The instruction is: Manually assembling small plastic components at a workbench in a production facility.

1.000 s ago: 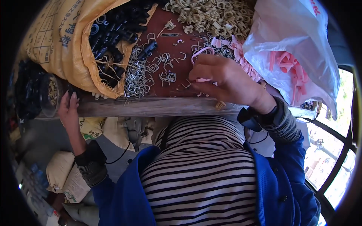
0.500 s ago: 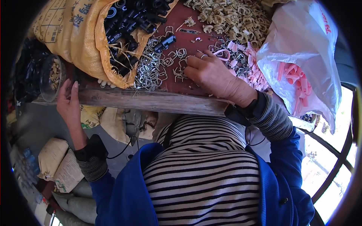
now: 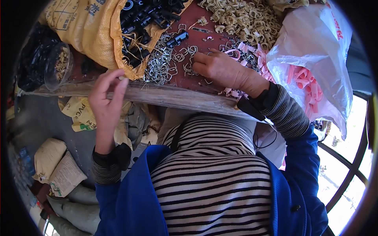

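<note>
My left hand (image 3: 106, 100) is raised over the table's near edge, in front of the orange sack. Its thumb and fingers pinch a small pale piece (image 3: 121, 78), too small to name. My right hand (image 3: 226, 72) rests low over the dark red tabletop with its fingers bent down together. Their tips are partly hidden, so anything in them cannot be made out. Beside those fingers lie loose U-shaped metal clips (image 3: 189, 67). A heap of the same silver clips (image 3: 159, 65) lies further left, and a black plastic pipe fitting (image 3: 177, 38) sits behind it.
An orange woven sack (image 3: 90, 35) spills black fittings (image 3: 151, 17). At left stands a clear round tub (image 3: 67, 74) next to a black bag (image 3: 33, 59). Beige plastic parts (image 3: 244, 21) are piled at the back. Pink scraps (image 3: 262, 59) and a white bag (image 3: 315, 43) are at right.
My left hand has moved right, from beside the clear tub to the sack's mouth, and now pinches a small pale piece. My right hand has stayed nearly in place by the clips.
</note>
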Available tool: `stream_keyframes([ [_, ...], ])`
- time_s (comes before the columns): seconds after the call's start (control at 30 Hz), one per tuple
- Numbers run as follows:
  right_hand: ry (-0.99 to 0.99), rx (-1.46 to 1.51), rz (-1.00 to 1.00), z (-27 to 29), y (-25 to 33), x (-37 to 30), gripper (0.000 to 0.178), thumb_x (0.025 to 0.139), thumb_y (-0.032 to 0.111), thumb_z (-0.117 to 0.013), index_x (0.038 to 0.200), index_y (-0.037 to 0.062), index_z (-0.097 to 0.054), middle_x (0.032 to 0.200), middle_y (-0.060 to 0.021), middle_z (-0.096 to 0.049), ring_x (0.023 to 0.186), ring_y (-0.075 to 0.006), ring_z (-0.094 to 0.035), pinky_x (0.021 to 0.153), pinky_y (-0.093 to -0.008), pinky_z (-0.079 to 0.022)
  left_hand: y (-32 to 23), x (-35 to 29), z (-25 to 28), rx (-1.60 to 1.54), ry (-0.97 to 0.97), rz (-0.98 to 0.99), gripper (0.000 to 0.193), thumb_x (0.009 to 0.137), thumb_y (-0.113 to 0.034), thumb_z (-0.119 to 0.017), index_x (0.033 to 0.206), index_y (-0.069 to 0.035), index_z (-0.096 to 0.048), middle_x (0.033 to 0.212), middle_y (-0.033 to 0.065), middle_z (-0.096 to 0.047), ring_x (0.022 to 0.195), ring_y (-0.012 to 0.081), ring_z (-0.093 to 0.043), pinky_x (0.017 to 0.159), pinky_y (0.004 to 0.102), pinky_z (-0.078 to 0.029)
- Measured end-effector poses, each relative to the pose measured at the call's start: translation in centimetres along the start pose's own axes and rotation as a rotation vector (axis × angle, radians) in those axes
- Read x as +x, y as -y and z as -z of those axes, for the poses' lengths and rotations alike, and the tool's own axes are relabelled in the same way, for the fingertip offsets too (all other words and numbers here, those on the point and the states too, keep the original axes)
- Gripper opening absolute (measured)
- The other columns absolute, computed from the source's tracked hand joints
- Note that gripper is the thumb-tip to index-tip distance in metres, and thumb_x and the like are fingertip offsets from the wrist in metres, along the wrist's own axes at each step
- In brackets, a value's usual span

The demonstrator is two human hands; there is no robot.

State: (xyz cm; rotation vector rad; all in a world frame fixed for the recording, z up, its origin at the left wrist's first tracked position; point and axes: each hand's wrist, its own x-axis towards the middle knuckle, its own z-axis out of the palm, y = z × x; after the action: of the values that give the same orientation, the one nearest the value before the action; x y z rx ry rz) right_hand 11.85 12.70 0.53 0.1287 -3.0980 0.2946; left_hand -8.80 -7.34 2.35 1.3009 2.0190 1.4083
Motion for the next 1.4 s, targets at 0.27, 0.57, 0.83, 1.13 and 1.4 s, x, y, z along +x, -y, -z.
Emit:
stream_keyframes([
  [0.27, 0.14, 0.009, -0.032, 0.6, -0.1, 0.6, 0.017, 0.068, 0.007, -0.05, 0.085, 0.003, -0.049, 0.086, -0.0103, -0.047, 0.072, -0.0248, -0.057, 0.064, -0.0336, -0.048, -1.9, -0.3, -3.1, -0.055, 0.084, -0.094, 0.019, 0.072, -0.003, -0.061, 0.091, 0.0, -0.058, 0.086, 0.0069, -0.058, 0.062, 0.0093, -0.054, 0.052, 0.0196, -0.042],
  [0.57, -0.005, 0.764, -0.29, 2.7, 0.4, -0.7, 0.012, 0.081, 0.011, -0.048, 0.088, 0.0013, -0.048, 0.075, -0.0034, -0.047, 0.067, -0.0152, -0.051, 0.056, -0.0268, -0.041, -4.3, 0.8, -6.1, -0.149, 0.211, -0.17, 0.018, 0.073, -0.002, -0.059, 0.091, 0.001, -0.058, 0.085, 0.0083, -0.058, 0.067, 0.0116, -0.054, 0.059, 0.0212, -0.044],
  [0.83, 0.02, 1.815, -0.607, 3.7, 2.8, -2.2, 0.017, 0.085, 0.017, -0.049, 0.09, 0.0015, -0.051, 0.066, 0.001, -0.046, 0.057, -0.0068, -0.041, 0.052, -0.0203, -0.036, -5.7, 1.4, -9.6, -0.248, 0.304, -0.305, 0.012, 0.074, -0.003, -0.06, 0.084, 0.001, -0.057, 0.076, 0.0057, -0.056, 0.064, 0.0104, -0.054, 0.056, 0.0192, -0.042],
  [1.13, -0.223, 2.274, -0.648, 3.7, 3.8, -2.8, 0.018, 0.084, 0.016, -0.049, 0.094, 0.0006, -0.049, 0.073, 0.0002, -0.045, 0.056, -0.0063, -0.037, 0.055, -0.0205, -0.037, -6.1, 2.2, -10.8, -0.418, 0.312, -0.113, 0.008, 0.079, -0.008, -0.057, 0.081, -0.001, -0.053, 0.071, 0.0006, -0.053, 0.061, 0.0044, -0.049, 0.054, 0.0173, -0.041],
  [1.4, -0.474, 2.194, -0.561, 4.6, 4.0, -2.3, 0.016, 0.085, 0.014, -0.048, 0.095, 0.0025, -0.05, 0.075, 0.0008, -0.047, 0.057, -0.0055, -0.038, 0.054, -0.0191, -0.036, -7.4, 3.4, -11.2, -0.548, 0.272, -0.042, 0.008, 0.08, -0.01, -0.056, 0.082, -0.002, -0.053, 0.068, -0.0008, -0.052, 0.059, 0.0034, -0.047, 0.053, 0.0162, -0.039],
])
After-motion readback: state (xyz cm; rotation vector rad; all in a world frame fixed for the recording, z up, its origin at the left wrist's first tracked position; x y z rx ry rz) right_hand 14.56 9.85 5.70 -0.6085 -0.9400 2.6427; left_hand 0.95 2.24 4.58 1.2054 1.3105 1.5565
